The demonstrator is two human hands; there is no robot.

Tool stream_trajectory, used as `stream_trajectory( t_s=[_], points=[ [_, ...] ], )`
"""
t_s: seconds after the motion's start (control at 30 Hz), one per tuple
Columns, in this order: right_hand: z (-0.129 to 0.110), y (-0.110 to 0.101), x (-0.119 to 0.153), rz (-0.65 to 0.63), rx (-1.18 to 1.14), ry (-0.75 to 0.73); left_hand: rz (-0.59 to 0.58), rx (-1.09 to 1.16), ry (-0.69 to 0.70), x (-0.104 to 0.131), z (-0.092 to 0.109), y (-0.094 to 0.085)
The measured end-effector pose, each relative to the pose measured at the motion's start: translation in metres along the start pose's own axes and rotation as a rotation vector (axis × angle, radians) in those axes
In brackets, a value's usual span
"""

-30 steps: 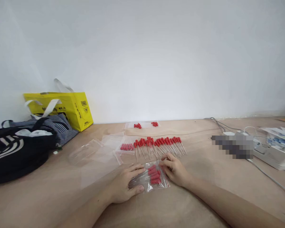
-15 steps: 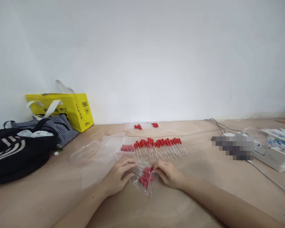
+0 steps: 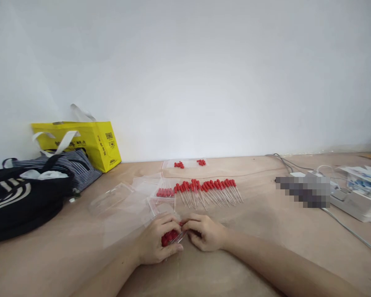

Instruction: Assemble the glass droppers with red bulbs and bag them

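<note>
Near the table's front, my left hand is wrapped round a clear zip bag of red-tipped sticks, and the red tips show between its fingers and thumb. My right hand pinches the bag's edge, its fingertips close to those of my left hand. Just beyond the hands lies a row of loose red-tipped sticks. To the left of that row, another clear bag holds several red-tipped sticks. How many sticks are in the held bag is hidden by my fingers.
Flat clear bags lie on the left. By the wall is a bag with red pieces. A yellow bag, a striped bag and a black bag stand at left. Cables and a white power strip lie right.
The held bag has moved left and turned, with its red tips now inside my left hand's grasp. My right hand has shifted left along with the bag's edge.
</note>
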State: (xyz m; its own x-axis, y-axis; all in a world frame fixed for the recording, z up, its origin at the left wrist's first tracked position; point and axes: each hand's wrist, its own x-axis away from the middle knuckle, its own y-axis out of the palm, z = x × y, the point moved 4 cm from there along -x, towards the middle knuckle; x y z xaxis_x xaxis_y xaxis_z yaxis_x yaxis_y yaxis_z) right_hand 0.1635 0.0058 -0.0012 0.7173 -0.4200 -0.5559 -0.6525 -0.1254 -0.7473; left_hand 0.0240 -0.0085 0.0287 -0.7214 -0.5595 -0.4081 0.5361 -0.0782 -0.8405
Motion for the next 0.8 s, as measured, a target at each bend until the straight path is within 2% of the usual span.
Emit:
stream_trajectory(
  t_s=[0.07,0.2,0.27,0.43,0.5,0.57,0.67,0.8],
  points=[
    [0.004,0.0,0.0,0.053,0.04,0.058,0.041,-0.029,-0.059,0.0,-0.005,-0.002],
    [0.007,-0.005,0.007,0.111,0.085,0.132,0.205,-0.086,-0.327,0.002,-0.03,-0.006],
    [0.004,-0.006,0.01,0.097,0.082,0.117,0.187,-0.076,-0.386,0.002,-0.039,-0.003],
    [-0.012,-0.001,0.012,0.026,0.069,0.023,-0.02,-0.036,-0.265,-0.003,-0.039,0.009],
    [-0.016,0.001,0.008,0.006,0.078,-0.007,-0.06,-0.031,-0.231,-0.003,-0.04,0.011],
    [-0.016,0.003,0.004,-0.008,0.091,-0.036,-0.005,-0.04,-0.213,-0.002,-0.045,0.009],
    [-0.012,0.004,-0.003,-0.014,0.13,-0.064,0.142,-0.06,-0.199,0.002,-0.054,0.002],
    [0.004,0.003,-0.007,0.058,0.186,-0.025,0.276,-0.08,-0.195,0.003,-0.053,-0.008]
  ],
)
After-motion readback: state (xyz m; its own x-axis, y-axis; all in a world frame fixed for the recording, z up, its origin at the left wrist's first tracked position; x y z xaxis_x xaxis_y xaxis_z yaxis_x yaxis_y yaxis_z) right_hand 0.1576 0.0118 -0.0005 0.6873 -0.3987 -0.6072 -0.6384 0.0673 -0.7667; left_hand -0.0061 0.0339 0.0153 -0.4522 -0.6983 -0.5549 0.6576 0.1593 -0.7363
